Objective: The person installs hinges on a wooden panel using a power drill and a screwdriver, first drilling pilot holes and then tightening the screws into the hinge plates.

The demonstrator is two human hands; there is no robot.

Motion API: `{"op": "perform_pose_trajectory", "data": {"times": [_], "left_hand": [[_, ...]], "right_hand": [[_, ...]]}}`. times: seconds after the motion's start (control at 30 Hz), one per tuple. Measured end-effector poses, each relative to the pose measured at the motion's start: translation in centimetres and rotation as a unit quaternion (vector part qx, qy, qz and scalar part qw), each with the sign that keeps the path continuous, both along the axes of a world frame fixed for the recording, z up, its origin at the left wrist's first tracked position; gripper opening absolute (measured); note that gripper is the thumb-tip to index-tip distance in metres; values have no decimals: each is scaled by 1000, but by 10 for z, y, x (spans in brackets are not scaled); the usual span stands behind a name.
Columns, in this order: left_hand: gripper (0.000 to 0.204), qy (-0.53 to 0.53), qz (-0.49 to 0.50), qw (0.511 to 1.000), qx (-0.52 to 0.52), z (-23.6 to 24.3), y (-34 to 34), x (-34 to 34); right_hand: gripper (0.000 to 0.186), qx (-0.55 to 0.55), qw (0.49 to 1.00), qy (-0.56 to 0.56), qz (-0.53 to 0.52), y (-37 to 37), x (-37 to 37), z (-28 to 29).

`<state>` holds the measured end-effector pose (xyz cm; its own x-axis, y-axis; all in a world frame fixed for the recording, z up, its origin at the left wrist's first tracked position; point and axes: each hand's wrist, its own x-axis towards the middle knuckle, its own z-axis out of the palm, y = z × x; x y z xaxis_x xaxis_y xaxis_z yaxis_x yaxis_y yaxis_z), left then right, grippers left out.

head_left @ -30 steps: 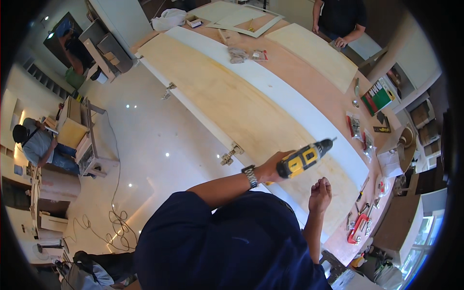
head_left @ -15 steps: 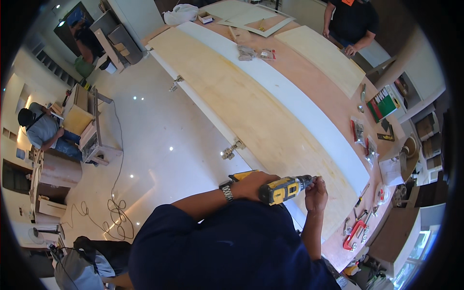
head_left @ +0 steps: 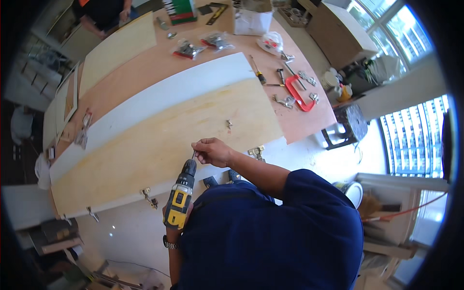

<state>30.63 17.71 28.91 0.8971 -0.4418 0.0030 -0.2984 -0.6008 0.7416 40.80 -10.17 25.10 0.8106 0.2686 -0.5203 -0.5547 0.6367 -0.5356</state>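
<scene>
My left hand (head_left: 190, 209), with a watch on its wrist, grips a yellow and black cordless drill (head_left: 179, 199); most of its fingers are behind the tool. The chuck points away from me toward a long pale wooden panel (head_left: 159, 159). At the chuck's front, my right hand (head_left: 213, 152) pinches a thin bit (head_left: 194, 155) between its fingertips. Metal cabinet hinges sit along the panel's near edge: one hinge (head_left: 256, 152) by my right forearm, another hinge (head_left: 149, 197) left of the drill. Small screws (head_left: 229, 123) lie on the panel beyond my right hand.
Beyond the panel lies a white strip (head_left: 193, 84) on the table. A red clamp (head_left: 300, 96), a screwdriver (head_left: 259, 73) and loose hinges (head_left: 284, 100) are at the right. Bagged hardware (head_left: 187, 49) and a white box (head_left: 251, 21) stand farther back. A person (head_left: 104, 14) works across the table.
My view and body have turned to the right along the panel. The drill, which pointed right, now points away from me; my right hand stays at its tip.
</scene>
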Motion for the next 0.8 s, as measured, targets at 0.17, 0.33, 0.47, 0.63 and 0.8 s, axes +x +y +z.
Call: {"op": "perform_pose_trajectory", "data": {"times": [0.17,0.33,0.47,0.63,0.8], "left_hand": [[21,-10,-24,999,-21,32,-23,12],[18,-38,-64,997,-30,31,-29,14],[19,-50,-90,995,9,26,-35,20],[17,-118,-130,984,41,-3,-12,28],[41,0,-26,988,-150,3,-19,31]], "right_hand": [[17,22,1000,-3,3,-11,-21,4],[19,53,998,-7,-41,-16,-38,6],[16,84,987,17,-134,-10,-46,14],[11,114,979,-2,-168,9,-34,23],[16,108,981,-58,-150,14,-21,28]]}}
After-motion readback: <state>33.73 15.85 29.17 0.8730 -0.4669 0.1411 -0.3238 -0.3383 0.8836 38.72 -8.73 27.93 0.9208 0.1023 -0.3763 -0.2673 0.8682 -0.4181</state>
